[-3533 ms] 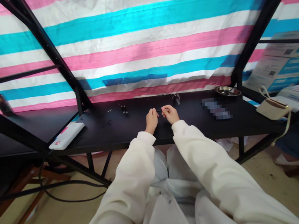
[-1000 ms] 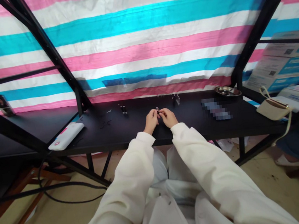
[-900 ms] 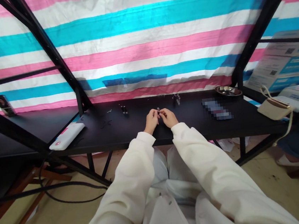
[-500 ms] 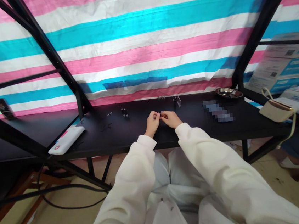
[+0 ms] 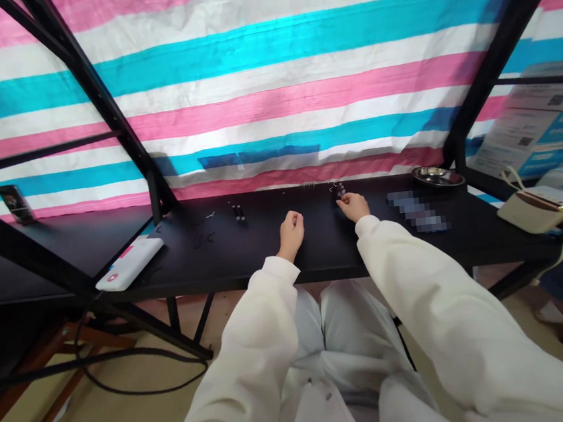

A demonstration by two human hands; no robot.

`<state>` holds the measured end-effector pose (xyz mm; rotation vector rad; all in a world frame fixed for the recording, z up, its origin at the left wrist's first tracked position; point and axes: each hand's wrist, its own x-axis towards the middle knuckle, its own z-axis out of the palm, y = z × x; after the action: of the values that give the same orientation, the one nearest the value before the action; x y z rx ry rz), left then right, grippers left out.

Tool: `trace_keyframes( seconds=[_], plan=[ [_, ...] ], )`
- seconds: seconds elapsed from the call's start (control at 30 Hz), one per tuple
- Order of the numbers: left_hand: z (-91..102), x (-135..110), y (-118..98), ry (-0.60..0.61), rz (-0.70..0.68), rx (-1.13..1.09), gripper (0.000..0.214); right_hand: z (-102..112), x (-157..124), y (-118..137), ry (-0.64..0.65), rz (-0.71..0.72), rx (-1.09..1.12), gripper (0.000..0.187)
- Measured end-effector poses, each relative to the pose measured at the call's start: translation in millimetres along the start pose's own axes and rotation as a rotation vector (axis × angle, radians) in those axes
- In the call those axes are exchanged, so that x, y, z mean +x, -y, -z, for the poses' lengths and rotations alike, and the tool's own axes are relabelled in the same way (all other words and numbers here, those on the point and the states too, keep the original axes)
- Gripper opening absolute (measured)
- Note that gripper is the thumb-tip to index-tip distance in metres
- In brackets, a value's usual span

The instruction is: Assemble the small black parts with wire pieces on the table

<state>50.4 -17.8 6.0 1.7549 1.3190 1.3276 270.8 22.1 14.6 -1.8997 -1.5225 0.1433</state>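
My left hand (image 5: 292, 233) is closed just above the middle of the black table (image 5: 246, 261); what its fingers hold, if anything, is hidden. Farther right, my right hand (image 5: 354, 206) reaches to a small cluster of dark pieces with pale ends (image 5: 342, 190) near the back edge. Its thumb and fingertips are pressed together at the cluster, and I cannot make out what lies between them. Two short dark cylinders with pale tips (image 5: 238, 213) stand left of my left hand. Small springs or coils (image 5: 308, 185) lie at the back edge.
A white power bank (image 5: 130, 264) lies at the left. On the right are a shiny metal dish (image 5: 439, 177), a blurred-out bluish item (image 5: 417, 211) and a cream handbag (image 5: 532, 211). Black frame posts (image 5: 156, 190) rise at both sides, before a striped sheet (image 5: 279, 97).
My hands were together at the middle. The right hand has moved right and away from me to the cluster, while the left stays closed near its place. The view has shifted slightly.
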Motion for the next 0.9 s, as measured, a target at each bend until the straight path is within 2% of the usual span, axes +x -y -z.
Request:
trace_keyframes(
  seconds=[0.3,0.9],
  plan=[
    [-1.4,1,4,0.010,-0.052,-0.004,0.016,-9,3,4,0.009,-0.021,-0.020,0.020],
    [-0.6,0,2,0.007,-0.051,-0.007,0.017,-11,8,3,0.049,-0.063,-0.055,0.020]
  ],
)
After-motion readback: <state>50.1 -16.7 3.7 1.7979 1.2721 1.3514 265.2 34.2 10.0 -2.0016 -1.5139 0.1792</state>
